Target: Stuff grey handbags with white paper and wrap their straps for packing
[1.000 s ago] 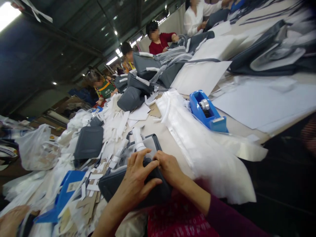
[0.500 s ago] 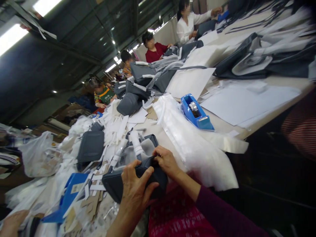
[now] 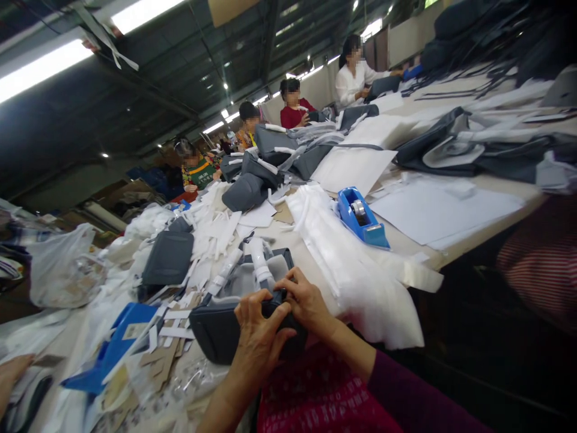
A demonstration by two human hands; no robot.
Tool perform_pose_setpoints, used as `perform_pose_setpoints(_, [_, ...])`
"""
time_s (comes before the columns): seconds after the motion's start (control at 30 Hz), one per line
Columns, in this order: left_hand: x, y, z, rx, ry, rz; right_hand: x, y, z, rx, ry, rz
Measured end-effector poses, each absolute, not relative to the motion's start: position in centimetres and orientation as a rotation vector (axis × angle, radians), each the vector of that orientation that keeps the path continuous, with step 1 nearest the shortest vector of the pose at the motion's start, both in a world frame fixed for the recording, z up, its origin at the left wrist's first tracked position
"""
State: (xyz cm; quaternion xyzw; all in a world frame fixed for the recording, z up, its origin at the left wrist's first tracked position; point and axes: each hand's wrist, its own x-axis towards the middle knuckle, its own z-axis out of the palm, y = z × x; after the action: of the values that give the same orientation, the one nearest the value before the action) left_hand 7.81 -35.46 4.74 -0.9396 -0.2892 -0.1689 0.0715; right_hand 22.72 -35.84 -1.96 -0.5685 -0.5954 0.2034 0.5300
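Observation:
My left hand and my right hand both grip a dark grey padded fabric pouch, their fingers meeting near its top edge. A black part shows between my fingers, too small to identify. Just beyond the hands lies a grey pouch with a pale lining. White-wrapped strips stick out from it towards the far side. My maroon sleeve covers my right forearm.
The long table holds white strip offcuts, a grey pouch, a blue tape dispenser, white padding sheet and a blue folder. Co-workers sit along the far side, and another person's hand shows at lower left.
The camera view has levelled and shifted. My hands have drawn closer together on the dark grey pouch, and my left hand now sits further over its top edge.

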Motion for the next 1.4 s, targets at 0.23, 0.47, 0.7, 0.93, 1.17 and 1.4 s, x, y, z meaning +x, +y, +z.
perform_pose_setpoints(0.23, [7.6, -35.6, 4.6, -2.822, -0.841, -0.541, 23.3, -34.7, -2.1, -1.111, -1.400, 0.623])
perform_pose_setpoints(0.47, [7.8, -35.8, 4.5, -2.845, -0.846, -0.551, 23.3, -35.4, -3.0, -0.935, -1.320, 0.790])
perform_pose_setpoints(0.7, [7.8, -35.6, 4.5, -2.862, -0.913, -0.522, 24.5, -36.4, -2.2, -0.777, -1.197, 1.183])
perform_pose_setpoints(0.93, [6.2, -34.8, 4.2, -2.937, -0.748, -0.632, 25.7, -36.1, -2.1, -0.755, -1.425, 1.201])
perform_pose_setpoints(1.17, [2.4, -31.6, 5.5, -2.953, -0.946, -0.480, 24.6, -36.9, -0.3, -0.899, -1.459, 1.144])
perform_pose_setpoints(1.4, [3.0, -30.3, 6.4, -2.832, -1.166, -0.532, 25.0, -34.0, 1.3, -0.989, -1.465, 1.170])
